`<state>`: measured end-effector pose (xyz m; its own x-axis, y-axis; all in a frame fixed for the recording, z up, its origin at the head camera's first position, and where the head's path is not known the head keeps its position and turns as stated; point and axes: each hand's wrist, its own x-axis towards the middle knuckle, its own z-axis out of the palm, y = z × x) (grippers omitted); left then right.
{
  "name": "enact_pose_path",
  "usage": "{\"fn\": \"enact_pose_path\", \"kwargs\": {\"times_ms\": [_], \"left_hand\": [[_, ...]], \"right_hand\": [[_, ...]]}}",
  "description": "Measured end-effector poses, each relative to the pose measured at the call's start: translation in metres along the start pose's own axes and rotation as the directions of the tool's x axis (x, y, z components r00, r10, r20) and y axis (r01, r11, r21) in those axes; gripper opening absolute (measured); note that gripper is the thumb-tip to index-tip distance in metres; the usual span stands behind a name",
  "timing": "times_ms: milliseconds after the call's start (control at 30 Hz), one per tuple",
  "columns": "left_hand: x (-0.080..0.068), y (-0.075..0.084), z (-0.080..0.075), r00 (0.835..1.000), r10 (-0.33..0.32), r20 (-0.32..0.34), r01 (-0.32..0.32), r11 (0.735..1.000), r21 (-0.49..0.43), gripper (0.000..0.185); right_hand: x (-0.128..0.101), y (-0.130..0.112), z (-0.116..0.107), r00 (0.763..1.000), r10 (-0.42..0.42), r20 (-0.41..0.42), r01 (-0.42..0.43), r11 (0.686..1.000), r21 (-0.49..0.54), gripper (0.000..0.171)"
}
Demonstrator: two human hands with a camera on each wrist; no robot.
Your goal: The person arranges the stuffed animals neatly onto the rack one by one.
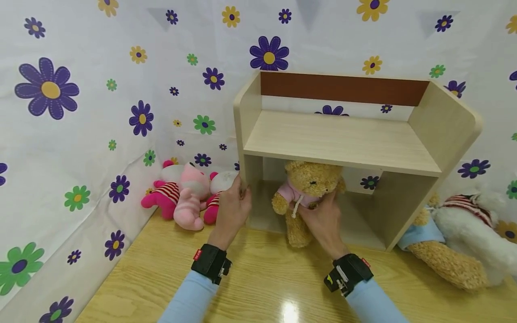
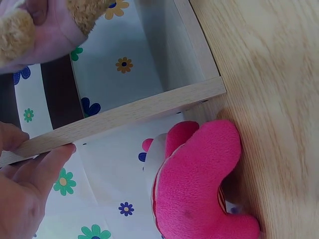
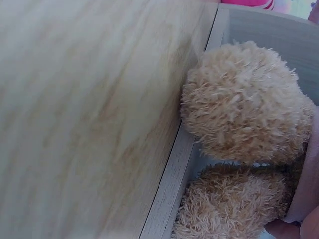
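A golden teddy bear (image 1: 311,177) in a pink hooded top is in the lower compartment of a pale wooden shelf (image 1: 331,134), its legs at the front edge. My right hand (image 1: 325,222) grips the bear by its body; part of that hand is hidden behind it. In the right wrist view the bear's fuzzy leg (image 3: 239,102) overlaps the shelf's bottom edge. My left hand (image 1: 232,211) holds the front edge of the left side panel (image 2: 124,112), the thumb on one face and fingers on the other, as the left wrist view shows.
Pink plush toys (image 1: 190,188) lean together left of the shelf, one close beside its panel. On the right lie a bear in a blue top (image 1: 422,233) and a white plush toy (image 1: 468,220). A flower-patterned cloth (image 1: 121,89) hangs behind the wooden table (image 1: 266,278).
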<state>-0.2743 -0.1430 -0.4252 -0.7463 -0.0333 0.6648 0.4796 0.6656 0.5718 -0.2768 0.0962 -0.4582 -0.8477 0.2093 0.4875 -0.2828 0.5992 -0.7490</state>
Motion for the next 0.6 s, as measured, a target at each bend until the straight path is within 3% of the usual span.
{"fn": "enact_pose_path", "kwargs": {"times_ms": [167, 400, 600], "left_hand": [[0.0, -0.003, -0.002, 1.0, 0.005, -0.013, -0.004, 1.0, 0.013, 0.043], [0.001, -0.004, -0.007, 1.0, -0.001, -0.023, 0.001, 1.0, 0.022, 0.045], [-0.001, 0.0, -0.002, 1.0, 0.008, 0.005, -0.008, 1.0, 0.019, 0.039]], "right_hand": [[0.011, -0.004, 0.015, 0.998, 0.048, 0.033, -0.048, 0.999, 0.012, 0.104], [0.028, -0.009, 0.042, 1.0, 0.004, 0.03, -0.006, 0.998, 0.062, 0.114], [0.038, -0.006, 0.052, 0.999, -0.016, 0.036, 0.012, 0.994, 0.109, 0.122]]}}
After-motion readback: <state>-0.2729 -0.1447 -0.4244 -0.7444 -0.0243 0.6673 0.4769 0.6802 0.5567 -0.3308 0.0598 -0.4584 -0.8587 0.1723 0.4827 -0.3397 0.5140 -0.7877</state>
